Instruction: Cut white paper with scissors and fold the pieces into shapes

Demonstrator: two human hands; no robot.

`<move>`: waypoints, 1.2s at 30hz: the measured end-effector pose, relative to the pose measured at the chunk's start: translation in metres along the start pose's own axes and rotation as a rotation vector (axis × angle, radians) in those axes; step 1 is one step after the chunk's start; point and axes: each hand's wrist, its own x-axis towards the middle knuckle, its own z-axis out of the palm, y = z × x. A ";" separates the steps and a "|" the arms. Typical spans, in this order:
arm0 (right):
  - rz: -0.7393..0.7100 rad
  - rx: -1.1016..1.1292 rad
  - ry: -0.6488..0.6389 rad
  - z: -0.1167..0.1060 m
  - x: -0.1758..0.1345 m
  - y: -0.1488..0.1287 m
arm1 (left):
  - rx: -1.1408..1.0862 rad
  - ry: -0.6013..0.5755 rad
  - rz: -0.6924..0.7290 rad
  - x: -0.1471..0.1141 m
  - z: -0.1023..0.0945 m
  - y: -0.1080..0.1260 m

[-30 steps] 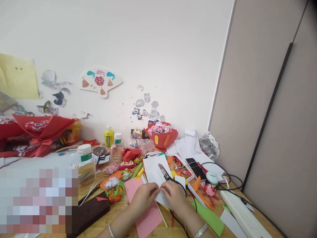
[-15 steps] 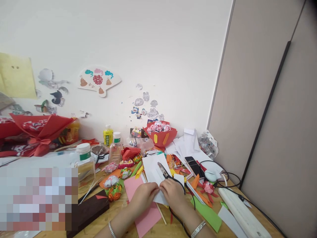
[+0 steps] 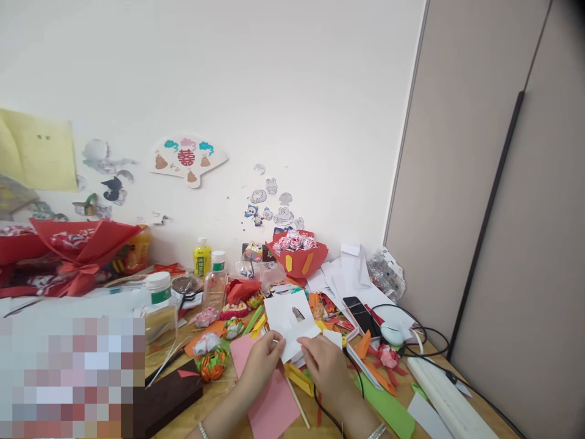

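Between both hands is a small piece of white paper, held up by its near corners. My left hand pinches its left side with thumb and fingertips. My right hand grips the right side, fingers bent over it. Behind it lies a larger white sheet, and the metal tip of a tool shows on that sheet; its rest is hidden by the held paper. Pink paper is under my left wrist. A folded yellow strip and a thin stick lie just below the hands.
Paper flowers and a dark brown block are on the left. A red bouquet stands at the back. To the right are a phone, a white power strip, green paper and black cables.
My hands have moved apart from being close together, and the white paper now shows spread between them. It covers more of the tool, and the yellow strip below has come into view.
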 end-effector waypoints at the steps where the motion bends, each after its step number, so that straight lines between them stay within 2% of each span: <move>1: -0.033 0.011 -0.033 0.002 -0.001 0.000 | -0.072 0.002 -0.028 0.001 0.000 0.000; 4: -0.071 0.058 -0.076 0.009 -0.001 0.001 | -0.227 -0.052 -0.089 0.001 0.002 0.000; 11: 0.134 0.277 -0.009 0.009 0.001 0.000 | -0.219 -0.130 -0.100 0.002 0.006 -0.003; 14: 0.273 0.417 0.001 0.010 0.004 -0.001 | -0.260 -0.142 -0.143 0.002 0.004 0.000; 18: 0.507 0.750 -0.018 0.018 0.007 0.000 | -0.307 -0.175 -0.147 0.000 0.002 0.007; 21: 0.595 0.904 0.006 0.023 0.008 0.002 | -0.313 -0.186 -0.162 -0.003 0.005 0.010; 26: 0.627 0.896 0.014 0.024 0.008 0.003 | -0.256 -0.209 -0.203 -0.002 0.007 0.008; 31: 0.590 0.798 0.015 0.022 0.008 0.004 | -0.223 -0.264 -0.242 -0.003 0.009 0.005; 36: 0.546 0.796 -0.037 0.018 0.008 0.001 | -0.258 -0.305 -0.227 -0.005 0.006 0.010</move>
